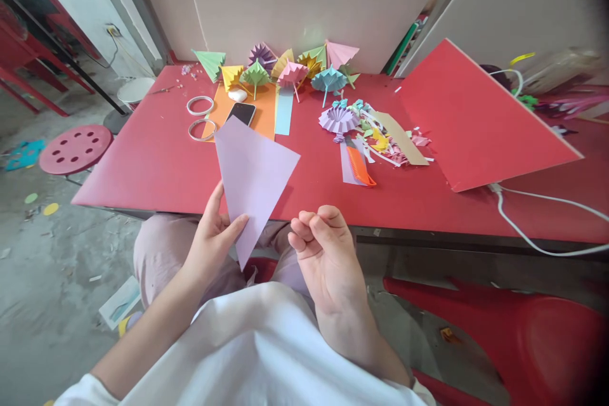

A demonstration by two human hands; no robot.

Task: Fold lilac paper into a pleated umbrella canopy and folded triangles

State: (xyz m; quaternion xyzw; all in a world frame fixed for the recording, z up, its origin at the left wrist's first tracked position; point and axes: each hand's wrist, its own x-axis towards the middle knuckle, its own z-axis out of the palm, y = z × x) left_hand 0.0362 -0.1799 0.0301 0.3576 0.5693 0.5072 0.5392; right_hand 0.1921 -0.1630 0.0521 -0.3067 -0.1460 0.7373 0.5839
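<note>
My left hand (pixel 212 235) pinches the lower left edge of a lilac paper sheet (pixel 254 177), held up over the near edge of the red table (pixel 157 165). The sheet stands on one corner, its lowest tip above my lap. To its right my right hand (pixel 328 247) hovers palm up with curled fingers and holds nothing; it is just clear of the sheet.
Several folded paper umbrellas (pixel 292 70) line the table's far edge. A phone (pixel 241 113) lies on orange paper, with two tape rings (pixel 200 105) beside it. Paper scraps and an orange comb (pixel 360 167) lie mid-table. A tilted red board (pixel 476 120), white cable (pixel 528 235), and pink stool (pixel 75 148) stand around.
</note>
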